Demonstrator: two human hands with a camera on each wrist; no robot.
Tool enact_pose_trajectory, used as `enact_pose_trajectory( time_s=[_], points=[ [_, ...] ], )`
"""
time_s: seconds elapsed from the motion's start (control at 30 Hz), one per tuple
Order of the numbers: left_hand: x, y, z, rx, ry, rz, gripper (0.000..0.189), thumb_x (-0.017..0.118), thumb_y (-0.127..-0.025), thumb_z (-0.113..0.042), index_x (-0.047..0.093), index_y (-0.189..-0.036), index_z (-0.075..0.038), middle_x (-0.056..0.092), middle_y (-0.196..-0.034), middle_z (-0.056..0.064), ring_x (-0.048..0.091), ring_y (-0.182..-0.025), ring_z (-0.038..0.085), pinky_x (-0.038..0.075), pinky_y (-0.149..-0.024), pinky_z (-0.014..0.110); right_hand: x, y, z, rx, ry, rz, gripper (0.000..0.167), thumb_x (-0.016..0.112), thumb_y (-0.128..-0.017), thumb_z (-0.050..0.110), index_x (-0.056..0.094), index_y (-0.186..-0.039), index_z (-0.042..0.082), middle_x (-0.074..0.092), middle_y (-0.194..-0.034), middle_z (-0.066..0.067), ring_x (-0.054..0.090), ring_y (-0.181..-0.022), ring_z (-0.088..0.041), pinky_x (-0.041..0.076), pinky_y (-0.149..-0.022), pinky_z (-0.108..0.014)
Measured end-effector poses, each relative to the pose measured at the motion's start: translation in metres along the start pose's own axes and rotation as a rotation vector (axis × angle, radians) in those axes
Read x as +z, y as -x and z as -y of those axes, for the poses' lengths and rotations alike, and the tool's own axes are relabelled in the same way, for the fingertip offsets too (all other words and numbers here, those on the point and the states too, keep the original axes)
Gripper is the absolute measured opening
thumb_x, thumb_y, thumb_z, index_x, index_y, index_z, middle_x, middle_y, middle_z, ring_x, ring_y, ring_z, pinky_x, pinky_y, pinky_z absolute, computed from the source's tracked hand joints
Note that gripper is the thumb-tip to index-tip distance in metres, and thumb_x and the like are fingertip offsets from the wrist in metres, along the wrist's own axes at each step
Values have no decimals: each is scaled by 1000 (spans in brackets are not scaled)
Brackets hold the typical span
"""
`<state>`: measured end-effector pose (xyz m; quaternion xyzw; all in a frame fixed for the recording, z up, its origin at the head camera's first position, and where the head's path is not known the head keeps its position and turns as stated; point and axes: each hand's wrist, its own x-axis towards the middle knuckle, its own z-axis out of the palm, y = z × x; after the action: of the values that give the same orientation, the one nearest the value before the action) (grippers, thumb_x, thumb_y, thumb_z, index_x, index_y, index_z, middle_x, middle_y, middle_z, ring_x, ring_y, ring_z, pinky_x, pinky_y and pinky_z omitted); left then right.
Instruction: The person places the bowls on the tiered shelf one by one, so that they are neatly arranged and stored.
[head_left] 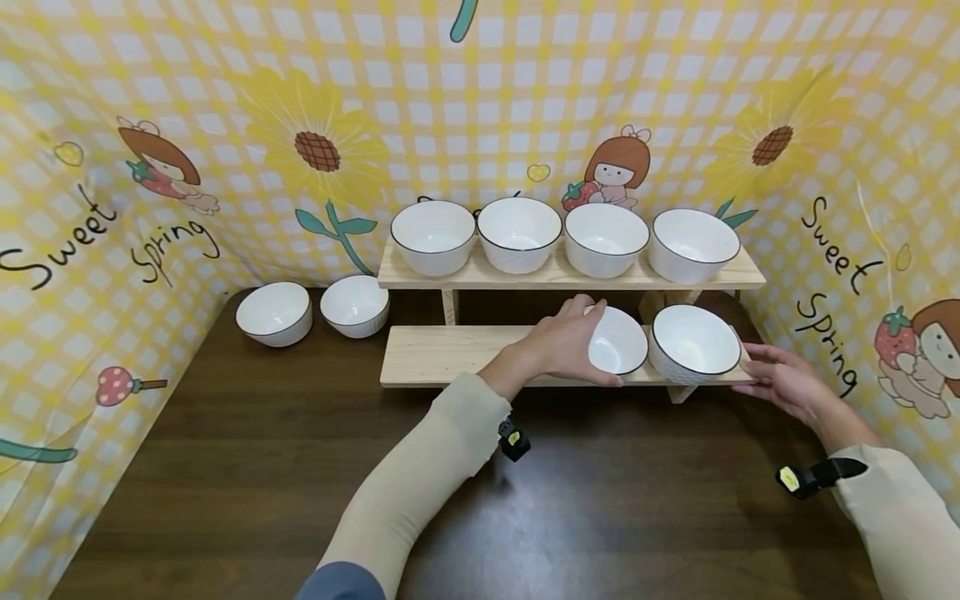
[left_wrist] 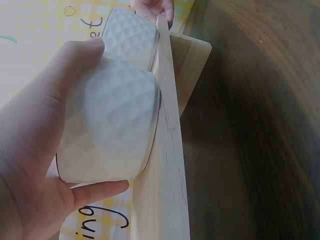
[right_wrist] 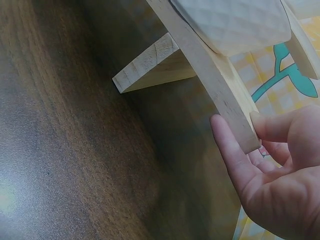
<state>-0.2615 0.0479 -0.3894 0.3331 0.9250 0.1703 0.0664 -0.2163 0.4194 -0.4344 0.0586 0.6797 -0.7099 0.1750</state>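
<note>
My left hand [head_left: 573, 342] grips a white bowl [head_left: 618, 342] with a dark rim at the lower tier of a wooden two-tier shelf [head_left: 442, 354]. The left wrist view shows thumb and fingers spread round the quilted wall of this bowl [left_wrist: 110, 120], its base close to the board. A second bowl [head_left: 696, 340] sits just right of it on the same tier. At the board's right end, my right hand [head_left: 787, 385] holds the wood. In the right wrist view the thumb lies on top of the board end [right_wrist: 240, 125], with a finger underneath.
Several white bowls [head_left: 521, 237] stand in a row along the upper tier [head_left: 480, 275]. Two more bowls, one left [head_left: 273, 315] and one nearer the shelf [head_left: 355, 308], rest on the dark wooden table [head_left: 247, 467]. A yellow checked cloth [head_left: 465, 100] hangs behind and at both sides.
</note>
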Motion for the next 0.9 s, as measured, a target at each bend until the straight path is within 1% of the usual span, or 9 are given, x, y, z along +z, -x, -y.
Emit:
enact_pose_trajectory(
  time_s=[0.13,0.43,0.5,0.73,0.9],
  points=[
    [2,-3,-2,-5,-16,0,125,75,-72,-75,22,-163,-8,28,-158,13,34,-138,23,50,-96,41,1,0,0,6,12,-3,24,50,-105,1,43,-125,11,63,-101,4,70,-89,-13,59,-80,-31],
    [2,-7,-5,-5,-9,-9,124,75,-73,-75,22,-162,-7,29,-157,13,34,-137,23,50,-96,40,0,0,-1,0,-12,-3,24,50,-105,0,45,-123,13,62,-101,4,70,-89,-13,59,-80,-31],
    [3,-7,-5,-5,-9,-9,124,75,-73,-75,22,-162,-7,28,-157,13,34,-137,23,50,-96,41,-1,0,-1,-1,-3,-3,23,50,-105,0,45,-123,13,62,-101,5,70,-89,-13,59,-80,-31],
    [2,-7,-5,-13,-20,18,125,72,-74,-77,18,-163,-8,24,-161,12,31,-141,24,48,-100,41,-1,-1,-2,-17,-24,11,23,49,-105,-1,46,-122,14,65,-100,4,71,-89,-13,59,-80,-31],
    [0,-3,-6,5,-28,30,124,69,-76,-79,16,-164,-9,20,-164,13,26,-147,27,44,-106,41,0,0,-2,-14,-35,13,23,50,-104,0,45,-122,13,67,-100,4,71,-89,-13,59,-79,-30]
  ],
)
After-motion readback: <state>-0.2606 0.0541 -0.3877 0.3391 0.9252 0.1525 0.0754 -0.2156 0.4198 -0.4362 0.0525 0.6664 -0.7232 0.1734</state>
